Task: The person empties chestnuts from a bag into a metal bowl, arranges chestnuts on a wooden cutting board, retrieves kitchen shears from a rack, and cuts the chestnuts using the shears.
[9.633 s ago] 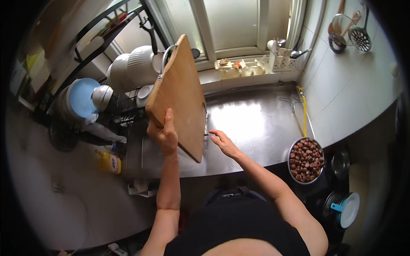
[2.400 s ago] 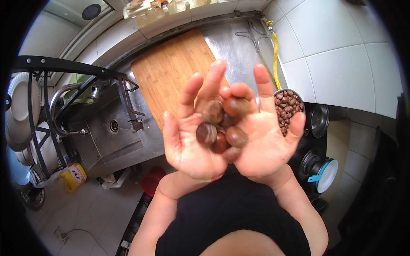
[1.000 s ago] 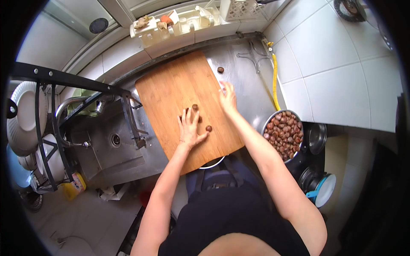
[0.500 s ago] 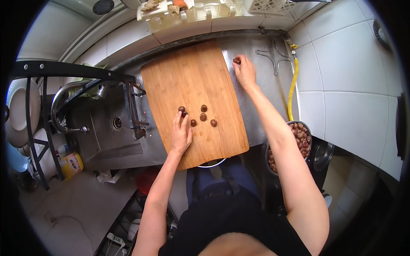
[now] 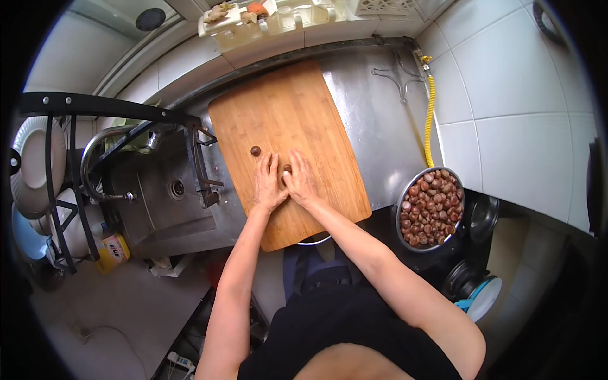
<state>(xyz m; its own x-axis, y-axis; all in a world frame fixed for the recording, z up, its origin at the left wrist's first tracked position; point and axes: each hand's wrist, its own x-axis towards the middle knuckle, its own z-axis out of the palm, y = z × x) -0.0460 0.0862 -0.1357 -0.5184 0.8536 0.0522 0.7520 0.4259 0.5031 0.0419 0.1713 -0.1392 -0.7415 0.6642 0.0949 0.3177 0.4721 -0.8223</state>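
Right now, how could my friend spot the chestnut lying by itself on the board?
Find the big wooden board on the metal counter. Just past the fingertips of the left hand lies a small, round, dark brown chestnut. It sits in the open, while another nut by the right hand is partly hidden.

Board point(image 5: 285, 107) between sink point(image 5: 152, 212) and pot point(image 5: 420, 250)

Cutting board point(image 5: 297, 107): we see brown wood, lying flat.
Loose chestnut point(image 5: 255, 151): dark, toward the board's left edge.
Partly hidden chestnut point(image 5: 287, 168): brown, near the board's middle.
Heaped chestnuts point(image 5: 432, 209): reddish-brown, right of the board.
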